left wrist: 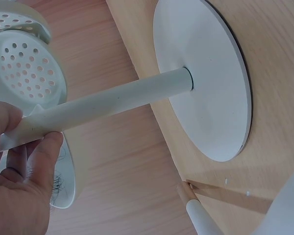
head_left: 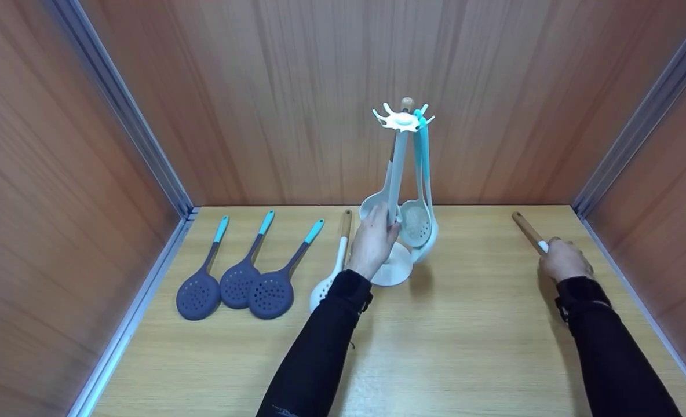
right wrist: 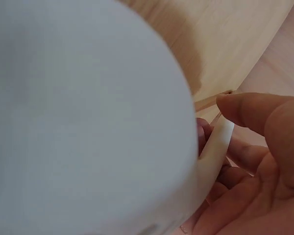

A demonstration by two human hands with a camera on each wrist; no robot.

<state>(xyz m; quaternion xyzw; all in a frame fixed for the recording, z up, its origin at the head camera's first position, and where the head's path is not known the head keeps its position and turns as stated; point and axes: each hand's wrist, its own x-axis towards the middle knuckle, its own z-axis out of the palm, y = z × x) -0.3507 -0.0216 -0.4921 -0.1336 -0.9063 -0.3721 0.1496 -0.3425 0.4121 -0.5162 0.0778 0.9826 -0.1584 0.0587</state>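
Observation:
My left hand grips the pole of a white utensil stand, thumb and fingers around it. The round base is on the table in the head view. From the hooked top hang a white spoon-like utensil on the left and pale turquoise-handled utensils on the right, including a skimmer. At the far right, my right hand holds a white kitchen utensil by its white shaft; its wooden handle points away. Its broad rounded head fills much of the right wrist view.
Three dark blue skimmers with turquoise handle ends lie on the table at left, two of them overlapping. A white slotted utensil with a wooden handle lies beside my left forearm. Wooden panels enclose the back and sides.

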